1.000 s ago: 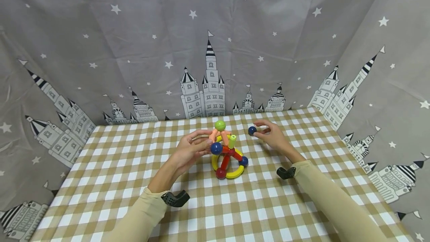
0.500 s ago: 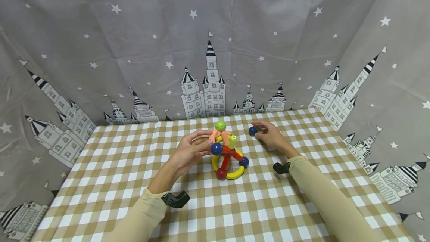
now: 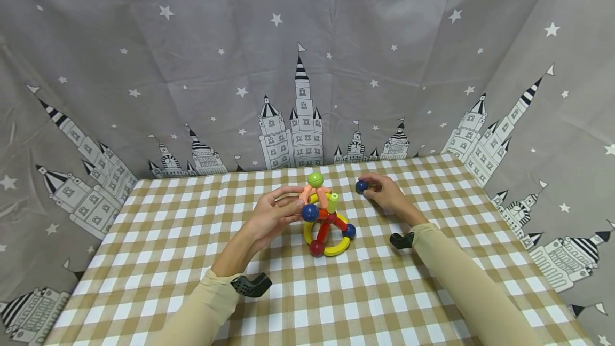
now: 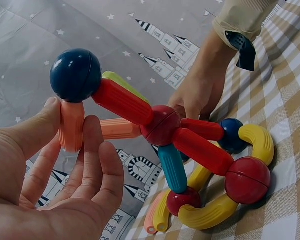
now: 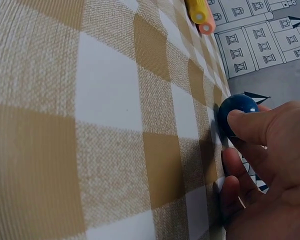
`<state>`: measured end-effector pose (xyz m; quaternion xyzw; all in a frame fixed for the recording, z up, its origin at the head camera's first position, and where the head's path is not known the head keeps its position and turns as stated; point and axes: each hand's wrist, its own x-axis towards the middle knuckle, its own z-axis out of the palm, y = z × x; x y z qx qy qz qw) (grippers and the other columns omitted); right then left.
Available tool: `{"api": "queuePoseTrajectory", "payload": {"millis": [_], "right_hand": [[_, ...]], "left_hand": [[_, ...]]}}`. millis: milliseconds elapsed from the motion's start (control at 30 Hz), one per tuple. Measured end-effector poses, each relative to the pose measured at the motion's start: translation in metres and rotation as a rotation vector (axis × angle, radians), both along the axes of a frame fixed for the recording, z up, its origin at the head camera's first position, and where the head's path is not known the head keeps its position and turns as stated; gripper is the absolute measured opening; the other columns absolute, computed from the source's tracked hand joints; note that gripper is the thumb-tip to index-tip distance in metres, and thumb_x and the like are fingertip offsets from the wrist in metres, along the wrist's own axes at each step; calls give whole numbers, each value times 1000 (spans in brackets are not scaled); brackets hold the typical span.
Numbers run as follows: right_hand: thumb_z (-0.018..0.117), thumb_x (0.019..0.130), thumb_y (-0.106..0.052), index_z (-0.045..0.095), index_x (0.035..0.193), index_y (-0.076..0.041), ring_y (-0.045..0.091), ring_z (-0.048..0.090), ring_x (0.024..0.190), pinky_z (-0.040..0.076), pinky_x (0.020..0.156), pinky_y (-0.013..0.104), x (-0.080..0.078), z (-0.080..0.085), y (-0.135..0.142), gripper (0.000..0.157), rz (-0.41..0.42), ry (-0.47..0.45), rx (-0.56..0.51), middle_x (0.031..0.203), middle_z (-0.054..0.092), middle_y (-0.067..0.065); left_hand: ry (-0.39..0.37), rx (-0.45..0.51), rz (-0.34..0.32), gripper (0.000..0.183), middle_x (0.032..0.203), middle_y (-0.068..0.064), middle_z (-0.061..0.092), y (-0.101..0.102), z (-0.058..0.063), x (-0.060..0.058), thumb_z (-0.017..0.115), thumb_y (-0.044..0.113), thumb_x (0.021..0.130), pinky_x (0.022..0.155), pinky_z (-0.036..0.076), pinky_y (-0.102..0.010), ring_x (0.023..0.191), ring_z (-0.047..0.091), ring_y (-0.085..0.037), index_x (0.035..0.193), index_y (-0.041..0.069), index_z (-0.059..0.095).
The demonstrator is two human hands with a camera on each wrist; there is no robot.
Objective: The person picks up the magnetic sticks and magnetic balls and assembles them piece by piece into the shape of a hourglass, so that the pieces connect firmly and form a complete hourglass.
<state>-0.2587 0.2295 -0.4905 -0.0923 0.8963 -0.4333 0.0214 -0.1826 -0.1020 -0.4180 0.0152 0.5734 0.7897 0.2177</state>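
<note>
A model of magnetic rods and balls stands on the table: yellow curved rods (image 4: 210, 212) at the base, red rods (image 4: 202, 151) rising to a red ball (image 4: 161, 125), and a green ball (image 3: 315, 179) at the top. My left hand (image 3: 270, 217) pinches a peach rod (image 4: 71, 125) of this model between thumb and fingers, just under a blue ball (image 4: 75, 74). To the right of the model, my right hand (image 3: 390, 195) pinches a separate blue ball (image 5: 235, 112) between thumb and forefinger, close over the cloth. Its other fingers are bent near the tabletop.
A brown and white checked cloth (image 3: 182, 250) covers the table. Behind and at both sides hangs a grey curtain (image 3: 230, 31) printed with castles and stars. In the right wrist view, ends of a yellow rod (image 5: 197, 12) and a peach rod (image 5: 207, 27) show at the top.
My right hand has moved slightly left and its fingers have come in around the separate blue ball. The left hand and the model have stayed in place.
</note>
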Motion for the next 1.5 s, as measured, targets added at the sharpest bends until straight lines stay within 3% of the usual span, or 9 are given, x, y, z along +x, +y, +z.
{"api": "queuePoseTrajectory", "payload": {"millis": [400, 733, 967, 1267, 1500], "right_hand": [[74, 93, -9, 65, 132, -11, 32, 64, 107, 51, 95, 48, 3, 3, 2, 40, 5, 0, 25, 130, 68, 16], [79, 90, -6, 67, 125, -3, 32, 67, 102, 56, 89, 43, 14, 17, 3, 37, 42, 16, -53, 117, 70, 18], [76, 92, -8, 65, 129, -1, 33, 67, 107, 56, 91, 42, 27, 41, 1, 39, 60, 31, -105, 123, 69, 18], [74, 96, -12, 64, 134, -1, 36, 65, 110, 55, 86, 21, 44, 72, -2, 41, 107, 71, -226, 130, 65, 20], [75, 95, -10, 65, 133, -6, 32, 66, 109, 57, 86, 26, 52, 85, -8, 40, 147, 80, -310, 128, 67, 15]], "left_hand": [[4, 4, -2, 43, 129, -14, 66, 1, 0, 0, 72, 7, 96, 90, 57, -37, 104, 66, -22, 137, 5, 60], [3, 8, 3, 37, 128, -13, 66, 1, -2, 1, 69, 4, 98, 92, 57, -37, 107, 66, -22, 134, 4, 61], [9, 9, 0, 41, 128, -13, 66, 1, 0, 1, 71, 5, 97, 91, 57, -37, 105, 67, -21, 136, 4, 60], [5, 4, -3, 42, 135, -18, 62, 1, 0, 0, 72, 6, 97, 92, 57, -38, 105, 67, -21, 137, 4, 59], [-6, -4, 2, 44, 137, -18, 62, 1, 0, 0, 73, 9, 96, 90, 57, -36, 105, 66, -22, 138, 6, 59]]}}
